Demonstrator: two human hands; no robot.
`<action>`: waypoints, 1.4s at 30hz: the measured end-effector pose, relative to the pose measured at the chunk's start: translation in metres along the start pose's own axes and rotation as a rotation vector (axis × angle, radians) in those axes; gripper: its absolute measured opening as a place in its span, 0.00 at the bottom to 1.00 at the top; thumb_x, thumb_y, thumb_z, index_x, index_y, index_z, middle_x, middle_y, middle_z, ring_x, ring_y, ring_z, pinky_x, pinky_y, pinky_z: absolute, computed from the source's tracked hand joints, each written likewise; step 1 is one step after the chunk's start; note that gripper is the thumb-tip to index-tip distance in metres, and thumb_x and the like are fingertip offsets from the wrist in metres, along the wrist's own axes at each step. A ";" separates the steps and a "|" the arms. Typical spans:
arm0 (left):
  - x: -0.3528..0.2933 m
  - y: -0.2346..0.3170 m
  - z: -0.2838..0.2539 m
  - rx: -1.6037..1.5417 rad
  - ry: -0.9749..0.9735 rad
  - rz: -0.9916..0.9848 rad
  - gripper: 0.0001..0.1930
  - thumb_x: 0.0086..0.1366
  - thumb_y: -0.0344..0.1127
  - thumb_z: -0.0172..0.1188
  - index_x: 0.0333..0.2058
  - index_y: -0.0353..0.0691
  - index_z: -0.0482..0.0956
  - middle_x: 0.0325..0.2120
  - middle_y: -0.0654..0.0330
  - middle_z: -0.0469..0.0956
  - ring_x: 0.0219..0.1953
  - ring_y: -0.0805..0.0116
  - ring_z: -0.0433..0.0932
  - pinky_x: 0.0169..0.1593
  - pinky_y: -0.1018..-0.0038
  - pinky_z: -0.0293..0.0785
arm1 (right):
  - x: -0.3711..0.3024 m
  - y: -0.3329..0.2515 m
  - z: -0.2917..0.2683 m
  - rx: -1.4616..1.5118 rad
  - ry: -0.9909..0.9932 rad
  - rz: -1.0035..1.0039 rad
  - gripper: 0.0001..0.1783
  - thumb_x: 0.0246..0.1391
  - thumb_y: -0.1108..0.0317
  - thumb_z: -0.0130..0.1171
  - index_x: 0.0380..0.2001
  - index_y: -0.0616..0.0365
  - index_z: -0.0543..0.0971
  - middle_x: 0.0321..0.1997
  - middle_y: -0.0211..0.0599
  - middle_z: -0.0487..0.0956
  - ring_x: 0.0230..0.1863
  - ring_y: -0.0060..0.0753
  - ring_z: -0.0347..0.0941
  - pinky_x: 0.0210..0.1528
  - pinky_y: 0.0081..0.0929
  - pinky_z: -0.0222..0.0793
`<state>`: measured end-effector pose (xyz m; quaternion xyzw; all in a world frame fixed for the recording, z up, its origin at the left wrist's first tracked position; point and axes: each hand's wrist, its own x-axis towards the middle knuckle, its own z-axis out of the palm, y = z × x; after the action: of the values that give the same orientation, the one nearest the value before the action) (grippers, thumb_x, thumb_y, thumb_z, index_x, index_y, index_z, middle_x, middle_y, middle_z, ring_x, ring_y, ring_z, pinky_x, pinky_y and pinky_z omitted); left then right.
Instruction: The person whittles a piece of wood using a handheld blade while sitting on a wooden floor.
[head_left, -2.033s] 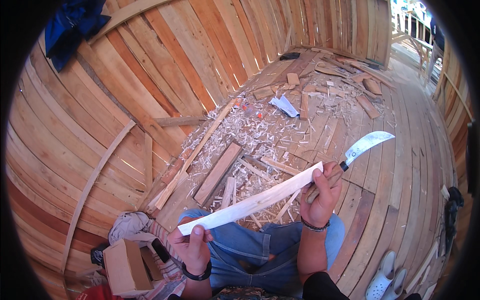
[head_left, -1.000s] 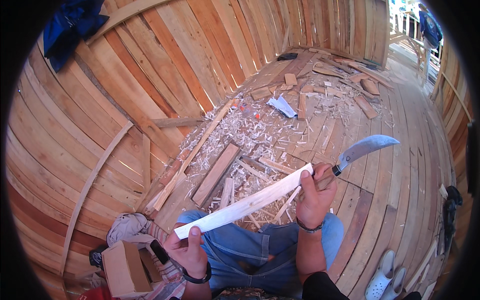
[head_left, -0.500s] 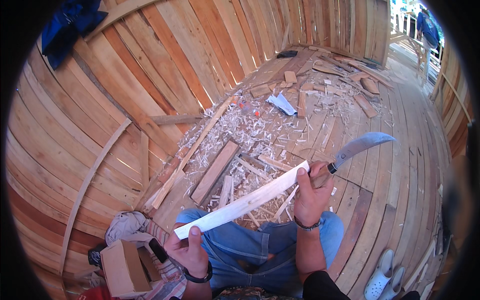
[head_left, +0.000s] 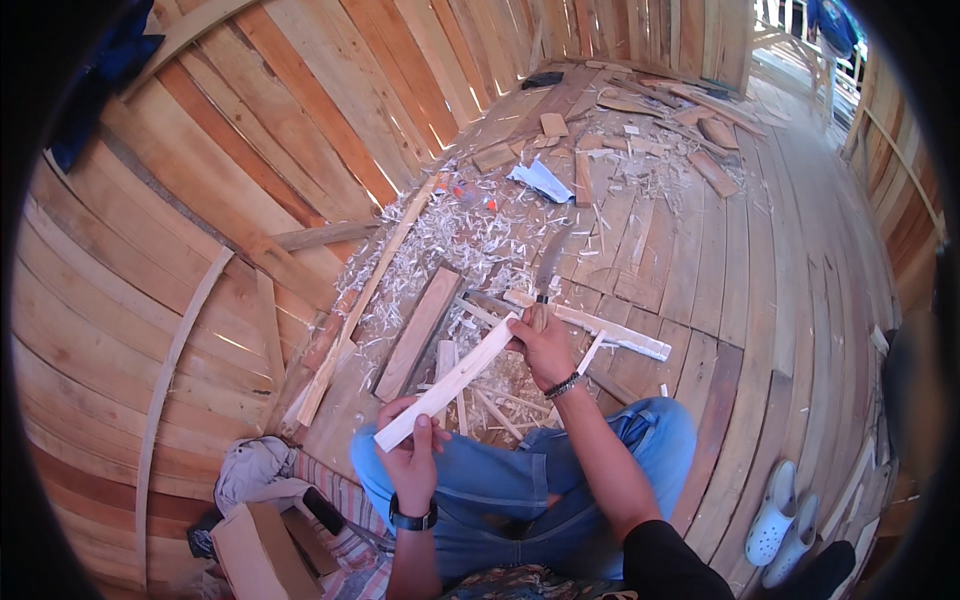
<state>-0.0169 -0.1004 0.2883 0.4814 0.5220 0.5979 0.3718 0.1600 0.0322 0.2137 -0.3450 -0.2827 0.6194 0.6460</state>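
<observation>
A pale, smooth wooden strip [head_left: 455, 383] slants away from me above my lap, held at both ends. My left hand [head_left: 412, 448] grips its near end, thumb on top. At the far end, my right hand [head_left: 546, 352] pinches the strip while also holding the wooden handle of a curved-blade knife [head_left: 551, 262]. The blade stands up and away from me, over the floorboards. Part of the handle is hidden in my fingers.
Wood shavings [head_left: 470, 240] cover the floor ahead. A brown wooden block [head_left: 418, 335] and a pale board [head_left: 615, 333] lie close by. A cardboard box [head_left: 262, 555] stands at the lower left, light clogs [head_left: 775, 525] at the lower right. Offcuts [head_left: 640, 145] are scattered farther off.
The strip's far end and my right hand have moved left. The knife blade has swung from pointing right to pointing away from me. The pale board on the right now shows more fully.
</observation>
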 end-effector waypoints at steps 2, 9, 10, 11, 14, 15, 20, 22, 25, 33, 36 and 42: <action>0.012 -0.031 0.000 -0.037 0.009 -0.049 0.11 0.66 0.30 0.49 0.46 0.35 0.65 0.25 0.59 0.75 0.24 0.72 0.77 0.23 0.83 0.69 | 0.016 0.031 -0.015 -0.112 0.034 0.047 0.08 0.49 0.77 0.56 0.27 0.59 0.65 0.27 0.31 0.71 0.27 0.23 0.74 0.22 0.19 0.75; 0.021 -0.156 0.003 -0.238 0.140 -0.351 0.11 0.66 0.30 0.47 0.45 0.34 0.66 0.29 0.53 0.75 0.31 0.64 0.79 0.34 0.78 0.76 | 0.025 0.113 -0.058 -1.043 0.045 0.171 0.23 0.53 0.53 0.53 0.29 0.69 0.72 0.25 0.51 0.77 0.30 0.48 0.76 0.33 0.38 0.73; 0.019 -0.164 0.004 -0.236 0.161 -0.356 0.11 0.66 0.30 0.46 0.45 0.34 0.66 0.29 0.53 0.75 0.31 0.64 0.79 0.34 0.78 0.76 | 0.023 0.119 -0.061 -1.236 0.027 0.149 0.26 0.53 0.51 0.52 0.29 0.70 0.72 0.26 0.53 0.77 0.31 0.52 0.76 0.36 0.41 0.72; 0.018 -0.168 0.008 -0.240 0.179 -0.363 0.11 0.66 0.30 0.46 0.45 0.34 0.65 0.29 0.53 0.75 0.32 0.63 0.79 0.34 0.78 0.76 | 0.020 0.126 -0.068 -1.235 0.016 0.081 0.29 0.54 0.47 0.48 0.29 0.71 0.74 0.28 0.61 0.76 0.36 0.60 0.73 0.45 0.44 0.67; 0.024 -0.171 0.021 -0.204 0.195 -0.392 0.10 0.65 0.28 0.46 0.45 0.33 0.65 0.29 0.52 0.75 0.32 0.63 0.79 0.33 0.78 0.77 | 0.009 0.141 -0.091 -1.360 0.083 -0.017 0.26 0.55 0.50 0.48 0.29 0.69 0.75 0.30 0.64 0.75 0.40 0.59 0.72 0.45 0.45 0.67; 0.025 -0.178 0.015 -0.180 0.204 -0.418 0.10 0.65 0.27 0.47 0.45 0.33 0.65 0.29 0.51 0.75 0.32 0.63 0.79 0.33 0.77 0.78 | 0.003 0.137 -0.081 -1.361 0.029 0.009 0.25 0.55 0.51 0.47 0.28 0.68 0.75 0.29 0.62 0.75 0.37 0.59 0.72 0.43 0.46 0.67; 0.027 -0.195 0.019 -0.049 0.177 -0.359 0.10 0.62 0.23 0.48 0.43 0.32 0.65 0.29 0.48 0.75 0.28 0.63 0.79 0.31 0.75 0.79 | -0.040 0.136 -0.079 -1.440 -0.023 0.063 0.24 0.56 0.52 0.47 0.26 0.66 0.75 0.28 0.58 0.76 0.32 0.61 0.72 0.38 0.47 0.68; 0.027 -0.193 0.021 -0.015 0.145 -0.351 0.10 0.61 0.22 0.48 0.42 0.30 0.66 0.28 0.47 0.75 0.28 0.62 0.79 0.31 0.76 0.80 | -0.058 0.142 -0.077 -1.447 -0.040 0.121 0.24 0.56 0.52 0.46 0.27 0.66 0.74 0.27 0.58 0.76 0.32 0.62 0.72 0.38 0.49 0.68; 0.027 -0.198 0.015 0.007 0.154 -0.335 0.09 0.61 0.23 0.49 0.41 0.30 0.67 0.28 0.47 0.76 0.28 0.61 0.80 0.31 0.76 0.80 | -0.076 0.137 -0.058 -1.446 -0.088 0.226 0.24 0.57 0.50 0.44 0.32 0.65 0.72 0.30 0.60 0.76 0.35 0.62 0.73 0.40 0.50 0.68; 0.022 -0.186 0.025 0.162 0.150 -0.313 0.09 0.57 0.24 0.53 0.37 0.29 0.70 0.24 0.45 0.78 0.27 0.60 0.81 0.29 0.72 0.78 | -0.091 0.141 -0.057 -1.513 -0.018 0.244 0.22 0.59 0.53 0.41 0.29 0.65 0.71 0.26 0.62 0.75 0.32 0.64 0.72 0.38 0.54 0.67; 0.023 -0.200 0.020 0.244 0.160 -0.207 0.09 0.55 0.26 0.55 0.36 0.30 0.71 0.24 0.45 0.78 0.27 0.57 0.81 0.30 0.69 0.77 | -0.086 0.138 -0.051 -1.531 -0.032 0.217 0.23 0.59 0.53 0.40 0.29 0.65 0.71 0.26 0.62 0.75 0.32 0.64 0.72 0.38 0.54 0.67; 0.022 -0.208 0.019 0.303 0.171 -0.198 0.08 0.53 0.27 0.56 0.33 0.33 0.74 0.25 0.46 0.78 0.28 0.52 0.80 0.31 0.66 0.76 | -0.084 0.131 -0.049 -1.547 -0.082 0.226 0.22 0.59 0.53 0.41 0.31 0.65 0.73 0.28 0.61 0.76 0.34 0.61 0.73 0.39 0.51 0.68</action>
<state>-0.0165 -0.0370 0.0880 0.4255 0.6805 0.5118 0.3066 0.1131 -0.0568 0.0851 -0.7007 -0.6209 0.3206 0.1441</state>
